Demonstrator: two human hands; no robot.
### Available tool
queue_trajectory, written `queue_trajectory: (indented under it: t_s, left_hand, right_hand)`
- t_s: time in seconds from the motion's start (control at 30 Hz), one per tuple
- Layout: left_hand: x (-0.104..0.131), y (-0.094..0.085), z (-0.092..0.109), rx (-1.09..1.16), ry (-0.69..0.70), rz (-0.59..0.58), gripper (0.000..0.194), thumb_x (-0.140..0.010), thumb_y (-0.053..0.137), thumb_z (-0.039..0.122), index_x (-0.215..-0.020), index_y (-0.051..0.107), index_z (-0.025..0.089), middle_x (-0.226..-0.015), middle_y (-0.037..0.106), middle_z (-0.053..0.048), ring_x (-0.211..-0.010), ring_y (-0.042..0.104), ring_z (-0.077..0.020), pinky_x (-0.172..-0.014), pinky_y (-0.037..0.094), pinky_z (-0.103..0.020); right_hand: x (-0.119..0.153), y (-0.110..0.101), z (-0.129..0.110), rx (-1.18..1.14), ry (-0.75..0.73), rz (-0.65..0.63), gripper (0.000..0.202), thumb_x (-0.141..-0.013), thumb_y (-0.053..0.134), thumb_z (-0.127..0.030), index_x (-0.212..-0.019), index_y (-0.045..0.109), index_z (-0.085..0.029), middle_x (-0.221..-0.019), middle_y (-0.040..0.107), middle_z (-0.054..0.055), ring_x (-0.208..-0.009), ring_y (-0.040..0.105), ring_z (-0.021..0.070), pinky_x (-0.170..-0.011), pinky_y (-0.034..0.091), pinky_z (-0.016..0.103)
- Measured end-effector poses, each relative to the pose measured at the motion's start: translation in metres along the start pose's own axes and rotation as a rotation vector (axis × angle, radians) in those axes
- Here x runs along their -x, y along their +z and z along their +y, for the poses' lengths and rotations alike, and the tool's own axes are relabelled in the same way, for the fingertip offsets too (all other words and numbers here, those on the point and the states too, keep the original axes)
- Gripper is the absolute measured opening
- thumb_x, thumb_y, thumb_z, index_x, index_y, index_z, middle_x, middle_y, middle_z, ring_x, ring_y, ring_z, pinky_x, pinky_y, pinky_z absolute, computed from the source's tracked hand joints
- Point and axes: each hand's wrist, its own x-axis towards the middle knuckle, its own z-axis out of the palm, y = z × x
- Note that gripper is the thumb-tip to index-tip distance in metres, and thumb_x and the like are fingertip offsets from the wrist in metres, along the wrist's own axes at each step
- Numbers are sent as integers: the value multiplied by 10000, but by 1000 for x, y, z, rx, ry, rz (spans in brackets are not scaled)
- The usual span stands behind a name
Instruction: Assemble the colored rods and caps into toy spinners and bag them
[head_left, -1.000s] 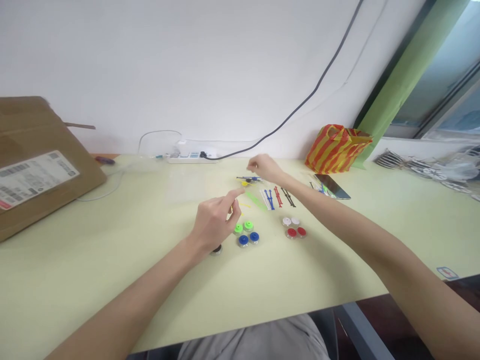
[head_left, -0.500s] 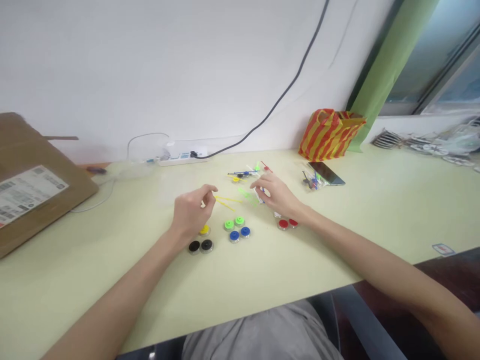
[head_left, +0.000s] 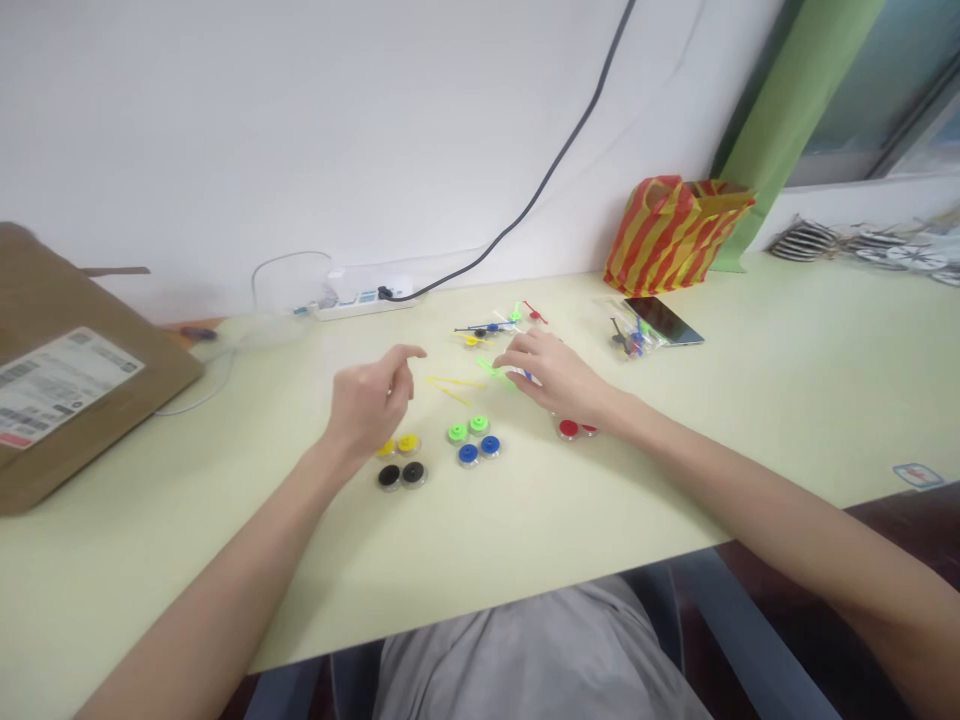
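Over the table (head_left: 420,550), hovering with left hand (head_left: 369,402) parted at thumb and index; reaching with right hand (head_left: 559,380) half open above green sticks (head_left: 489,369), not showing any contact clearly. Since the earlier frame, withdrawing left from yellow sticks (head_left: 457,381), leaving them untouched, exposing more yellow discs (head_left: 408,443).

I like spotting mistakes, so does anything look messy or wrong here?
Nothing looks spilled or broken. The yellow sticks look askew: they spread in a V, while the blue discs sit neatly paired.
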Motion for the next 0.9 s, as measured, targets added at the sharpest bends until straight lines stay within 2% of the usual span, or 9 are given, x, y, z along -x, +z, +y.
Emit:
queue_trajectory:
  t_s: [0.13,0.2,0.27,0.33,0.43,0.5,0.6,0.67,0.9]
  left_hand:
    - [-20,-25,-3,363,-129,7,236,-966,455,208,-1025,684,213,-549,654,26,-500,633,-135,-574,524,-265]
    - [-23,-30,-4,445,-164,-28,203,-985,486,274,-1040,677,231,-578,668,24,-521,648,-142,-579,537,-275]
    - [-17,-29,-6,394,-203,-83,213,-998,481,315,-1072,668,247,-661,698,15,-622,682,-161,-631,549,-292]
    - [-6,-25,-10,272,-203,-93,229,-1007,462,324,-1089,660,245,-836,735,-16,-804,704,-184,-754,560,-327]
    - [10,-22,-20,104,-60,-109,233,-993,473,307,-1142,645,255,-1151,699,-54,-1064,665,-221,-945,534,-388]
    - [13,-23,-25,18,31,-44,243,-989,478,295,-1165,643,265,-1201,662,-63,-1174,616,-246,-1044,492,-431]
    - [11,-25,-28,-47,48,42,268,-997,463,273,-1211,625,283,-1248,621,-59,-1215,585,-257,-1072,484,-460]
    - [10,-24,-27,-45,61,48,283,-1002,461,267,-1244,608,278,-1279,598,-63,-1236,574,-259,-1074,487,-461]
    - [19,-10,-20,23,42,-113,379,-1038,388,282,-1405,479,264,-1388,545,-89,-1311,534,-240,-1135,436,-447]
  right_hand:
    - [-1,-4,5,3,6,-7,266,-996,454,-171,-1147,672,-189,-1066,637,127,-1016,527,274,-904,409,423]
    - [-1,-10,8,-2,7,11,263,-994,457,-166,-1126,683,-192,-1045,649,123,-1016,535,273,-909,408,424]
    - [0,-17,12,11,17,24,265,-988,457,-151,-1103,693,-196,-1026,658,119,-1014,539,272,-903,408,417]
    - [1,-23,17,31,40,20,267,-982,457,-139,-1076,700,-196,-1000,667,113,-990,542,266,-882,407,405]
    - [3,-28,23,50,72,-1,255,-976,464,-137,-1016,711,-188,-938,678,107,-941,543,259,-832,400,386]
    - [3,-27,23,53,61,-31,251,-970,468,-130,-982,714,-179,-903,681,105,-908,541,252,-817,393,379]
    - [3,-23,19,42,11,-93,258,-968,463,-117,-961,715,-168,-879,681,99,-859,533,232,-809,394,366]
    - [3,-20,17,35,-7,-124,262,-967,460,-110,-970,716,-165,-884,680,94,-849,533,224,-785,396,349]
    - [7,-12,20,11,41,-90,282,-969,448,-110,-1059,708,-173,-961,690,92,-903,597,220,-777,425,325]
